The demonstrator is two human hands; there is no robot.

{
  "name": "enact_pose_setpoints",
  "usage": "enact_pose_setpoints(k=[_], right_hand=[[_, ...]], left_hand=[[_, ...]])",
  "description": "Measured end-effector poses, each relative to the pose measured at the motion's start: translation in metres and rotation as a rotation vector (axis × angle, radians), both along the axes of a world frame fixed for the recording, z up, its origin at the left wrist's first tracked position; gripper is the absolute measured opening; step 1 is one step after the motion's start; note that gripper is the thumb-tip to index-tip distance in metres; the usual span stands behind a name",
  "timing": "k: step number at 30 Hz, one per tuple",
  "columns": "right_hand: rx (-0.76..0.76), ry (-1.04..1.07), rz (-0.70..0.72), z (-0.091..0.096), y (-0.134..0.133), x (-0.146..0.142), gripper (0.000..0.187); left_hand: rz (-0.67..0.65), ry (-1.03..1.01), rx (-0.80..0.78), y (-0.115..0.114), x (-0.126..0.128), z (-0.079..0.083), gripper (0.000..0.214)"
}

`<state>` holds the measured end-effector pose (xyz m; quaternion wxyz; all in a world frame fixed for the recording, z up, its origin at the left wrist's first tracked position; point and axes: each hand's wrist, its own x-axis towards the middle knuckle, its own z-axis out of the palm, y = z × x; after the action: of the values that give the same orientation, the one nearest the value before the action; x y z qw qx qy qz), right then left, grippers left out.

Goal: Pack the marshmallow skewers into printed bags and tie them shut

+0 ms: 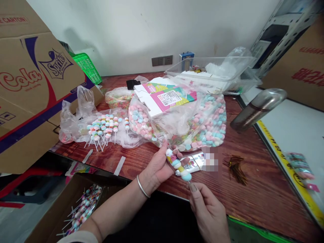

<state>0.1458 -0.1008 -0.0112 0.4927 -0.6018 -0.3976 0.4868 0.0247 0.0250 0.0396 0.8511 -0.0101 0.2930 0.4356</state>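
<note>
Over the table's front edge, a marshmallow skewer in pastel blue, yellow and white is held between my two hands. My left hand curls around its upper end, where a printed clear wrapper seems to cover part of it. The thumb and fingers of my right hand pinch the thin stick at the bottom. Behind my left fingers lies a banded silver packet, partly blurred out. Several similar marshmallow skewers are piled on a plastic bag to the left.
A big clear bag of marshmallows carries printed cardboard. Brown-gold twist ties and a steel thermos are on the right. Clear tubs stand behind. At left are a large carton and, below, a box of skewers.
</note>
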Motion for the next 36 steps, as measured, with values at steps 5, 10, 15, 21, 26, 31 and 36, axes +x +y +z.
enact_pose_setpoints(k=[5, 10, 15, 21, 26, 31, 36], right_hand=[[0.169, -0.421, -0.004, 0.012, -0.004, -0.001, 0.032], [0.266, -0.539, 0.011, 0.011, -0.004, -0.006, 0.031], [0.298, -0.52, -0.039, 0.01, -0.002, -0.012, 0.029], [0.071, -0.215, -0.035, 0.011, -0.001, -0.008, 0.036], [-0.148, 0.281, 0.044, 0.01, 0.004, -0.008, 0.042], [-0.137, 0.328, 0.055, 0.011, 0.003, -0.005, 0.044], [-0.007, -0.097, 0.001, 0.013, -0.001, 0.0, 0.038]], left_hand=[[-0.01, 0.085, -0.067, 0.004, -0.001, 0.006, 0.045], [0.032, 0.135, 0.022, -0.004, 0.007, 0.008, 0.04], [-0.025, 0.099, 0.108, -0.024, 0.02, -0.002, 0.034], [0.056, 0.066, 0.214, -0.014, 0.008, 0.0, 0.026], [0.051, 0.038, 0.124, -0.004, 0.004, 0.009, 0.02], [-0.012, 0.072, -0.011, 0.0, 0.002, 0.012, 0.029], [-0.01, 0.127, 0.042, -0.004, 0.005, 0.01, 0.037]])
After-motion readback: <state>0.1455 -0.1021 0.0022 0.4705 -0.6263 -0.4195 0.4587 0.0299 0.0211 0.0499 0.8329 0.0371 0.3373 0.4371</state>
